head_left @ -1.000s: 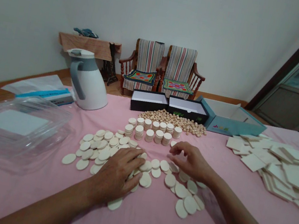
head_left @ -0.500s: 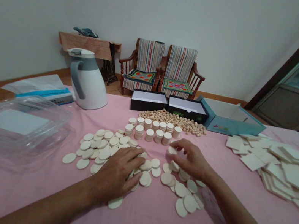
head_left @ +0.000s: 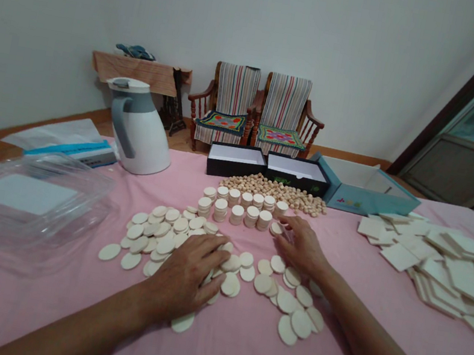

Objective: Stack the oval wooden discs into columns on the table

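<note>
My left hand (head_left: 191,267) lies palm down on a loose heap of pale round wooden discs (head_left: 165,243), its thumb apart from the curved fingers. Whatever is under the palm is hidden. My right hand (head_left: 303,247) has thumb and fingers closed on the edge of one wooden disc (head_left: 276,228), low at the right end of the front row. Short stacks of discs (head_left: 236,214) stand in two rows beyond the hands. Below my right hand, a smaller scatter of discs (head_left: 287,301) lies on the pink cloth (head_left: 229,347).
Behind the stacks are small wooden beads (head_left: 271,192), two black box halves (head_left: 235,168) and a blue box (head_left: 371,198). Square wooden tiles (head_left: 455,265) pile up at right. At left stand a white jug (head_left: 145,137) and a clear plastic container (head_left: 26,201).
My right hand has moved slightly up and away with the disc, bringing it to the right end of the front row of stacks. My left hand has stayed put.
</note>
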Available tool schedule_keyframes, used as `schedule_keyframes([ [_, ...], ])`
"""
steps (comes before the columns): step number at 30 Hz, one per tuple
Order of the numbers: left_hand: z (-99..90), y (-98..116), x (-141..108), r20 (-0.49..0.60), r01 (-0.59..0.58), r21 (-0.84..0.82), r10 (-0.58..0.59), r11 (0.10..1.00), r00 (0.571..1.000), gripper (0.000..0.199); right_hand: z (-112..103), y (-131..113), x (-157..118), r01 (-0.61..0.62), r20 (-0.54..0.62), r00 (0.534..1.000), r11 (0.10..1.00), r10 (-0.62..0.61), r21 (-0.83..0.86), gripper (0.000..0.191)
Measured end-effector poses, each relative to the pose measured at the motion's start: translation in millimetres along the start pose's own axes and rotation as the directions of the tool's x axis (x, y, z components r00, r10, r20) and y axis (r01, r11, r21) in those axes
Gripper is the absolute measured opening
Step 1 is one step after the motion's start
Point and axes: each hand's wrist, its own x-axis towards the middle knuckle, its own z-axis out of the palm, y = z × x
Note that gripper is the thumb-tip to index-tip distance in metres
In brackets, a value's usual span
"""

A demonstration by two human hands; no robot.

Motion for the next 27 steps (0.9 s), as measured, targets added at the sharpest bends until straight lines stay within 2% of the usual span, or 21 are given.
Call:
schedule_keyframes([
  [3, -0.1, 0, -1, 0.0, -0.006, 0.004, 0.006, 1.0, 1.0, 0.028, 4, 3, -1, -0.019, 0.015, 1.0, 1.0, 0.019, -0.007, 0.042],
  [8, 0.2, 0, -1, 0.001, -0.009, 0.009, 0.009, 1.0, 1.0, 0.028, 13, 5, 1, -0.052, -0.017, 0.999, 0.999, 0.052, -0.012, 0.033],
  [12, 0.4, 1, 0, -0.004, 0.001, 0.008, -0.001, 1.0, 1.0, 0.028, -2, 1, 2, -0.091, -0.044, 0.995, 0.996, 0.091, 0.009, 0.029],
  [14, 0.4, 1, 0, -0.001, 0.005, 0.005, -0.005, 1.0, 1.0, 0.028, -19, -6, 1, -0.102, 0.02, 0.995, 0.993, 0.101, 0.058, 0.019],
  [15, 0.3, 1, 1, 0.004, 0.005, 0.003, -0.005, 1.0, 1.0, 0.028, -28, -10, 0, -0.097, 0.112, 0.99, 0.989, 0.085, 0.112, 0.014],
  [17, -0.2, 1, 1, 0.012, 0.006, -0.001, -0.006, 1.0, 1.0, 0.028, -44, -19, -4, -0.071, 0.332, 0.943, 0.974, -0.005, 0.215, 0.013],
  [20, -1.3, 2, 1, 0.013, 0.008, 0.0, -0.008, 1.0, 1.0, 0.028, -56, -30, -11, -0.063, 0.508, 0.86, 0.978, -0.049, 0.201, 0.023],
  [23, -2.2, 3, 2, 0.008, 0.01, 0.001, -0.01, 1.0, 1.0, 0.027, -53, -34, -16, -0.056, 0.535, 0.845, 0.992, -0.014, 0.114, 0.026],
  [27, -2.1, 2, 2, 0.009, 0.009, 0.0, -0.009, 1.0, 1.0, 0.027, -50, -32, -13, -0.022, 0.499, 0.866, 0.992, -0.045, 0.127, 0.02],
])
